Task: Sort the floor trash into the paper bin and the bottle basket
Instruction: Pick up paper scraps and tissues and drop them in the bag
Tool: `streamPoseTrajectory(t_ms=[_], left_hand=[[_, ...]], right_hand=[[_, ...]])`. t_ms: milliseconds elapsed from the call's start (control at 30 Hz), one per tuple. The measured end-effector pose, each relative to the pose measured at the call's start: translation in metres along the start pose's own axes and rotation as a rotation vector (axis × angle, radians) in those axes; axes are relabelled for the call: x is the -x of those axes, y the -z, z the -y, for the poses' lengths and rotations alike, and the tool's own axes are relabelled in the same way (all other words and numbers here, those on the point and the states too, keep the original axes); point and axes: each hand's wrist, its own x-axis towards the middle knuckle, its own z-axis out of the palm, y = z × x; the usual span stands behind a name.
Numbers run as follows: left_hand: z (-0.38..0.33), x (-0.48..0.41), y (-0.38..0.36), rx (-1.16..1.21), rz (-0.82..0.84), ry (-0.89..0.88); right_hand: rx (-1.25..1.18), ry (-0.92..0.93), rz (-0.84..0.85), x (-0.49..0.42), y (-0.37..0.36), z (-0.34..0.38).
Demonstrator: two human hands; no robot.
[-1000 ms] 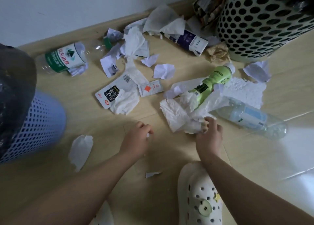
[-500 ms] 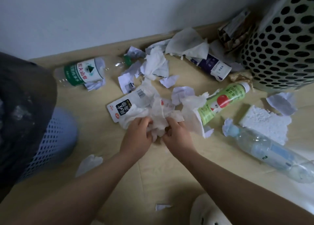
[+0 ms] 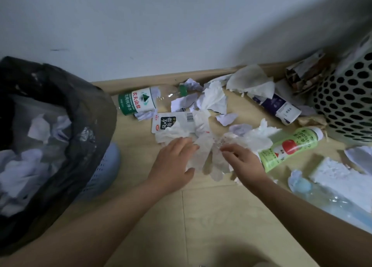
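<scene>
Since the earlier frame both hands have come together on one heap: the left hand (image 3: 173, 162) and the right hand (image 3: 244, 165) now hold the crumpled tissue (image 3: 203, 152) between them. The right fingers (image 3: 227, 149) pinch its edge, and the left fingers (image 3: 186, 144) curl over it with the thumb below, though blur makes this less sure. I judge they bunch the loose sheets into one load, for fewer trips to the paper bin (image 3: 80, 97). It stands well to the left of the fingers, lined with a black bag and already holding white scraps. Beyond the left fingers lies a water bottle (image 3: 138, 103) reading 农夫山泉. Just right of the right fingers a green juice bottle (image 3: 289, 149) shows "100%" and an apple. The bottle basket (image 3: 346, 109) stands far to the right — both bottles are not yet in it. A white packet (image 3: 169, 121) with a barcode touches the tissue; its writing I cannot read.
</scene>
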Motion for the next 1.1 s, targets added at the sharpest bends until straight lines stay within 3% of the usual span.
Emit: streamPoseTrajectory(t_ms=[100, 167, 367, 467, 567, 667, 833, 1000, 1100], left_hand=[[-0.002, -0.007, -0.009, -0.100, 0.303, -0.037], [0.000, -0.013, -0.006, -0.159, 0.380, -0.048], [0.003, -0.001, -0.012, -0.178, 0.331, -0.131], [0.006, 0.006, -0.007, -0.056, 0.205, -0.081], [0.000, 0.002, 0.004, 0.302, 0.093, 0.049], [-0.009, -0.002, 0.007, 0.535, 0.104, 0.037], [-0.010, -0.001, 0.001, 0.511, 0.157, 0.091], [-0.007, 0.003, 0.001, 0.498, 0.066, 0.175], [-0.007, 0.003, 0.006, 0.540, 0.035, 0.272]], right_hand=[[-0.004, -0.053, -0.079, -0.002, 0.009, -0.004], [-0.031, -0.061, -0.159, -0.003, 0.018, 0.004], [-0.101, -0.065, -0.309, -0.004, 0.020, 0.005], [-0.187, -0.088, -0.317, -0.005, 0.019, 0.010], [-0.255, -0.142, -0.242, -0.006, 0.010, 0.021], [-0.283, -0.207, -0.077, 0.001, -0.010, 0.028], [-0.369, -0.265, 0.183, 0.014, -0.027, 0.025], [-0.368, -0.285, 0.227, 0.012, -0.018, 0.022], [-0.277, -0.238, 0.160, 0.004, -0.014, 0.018]])
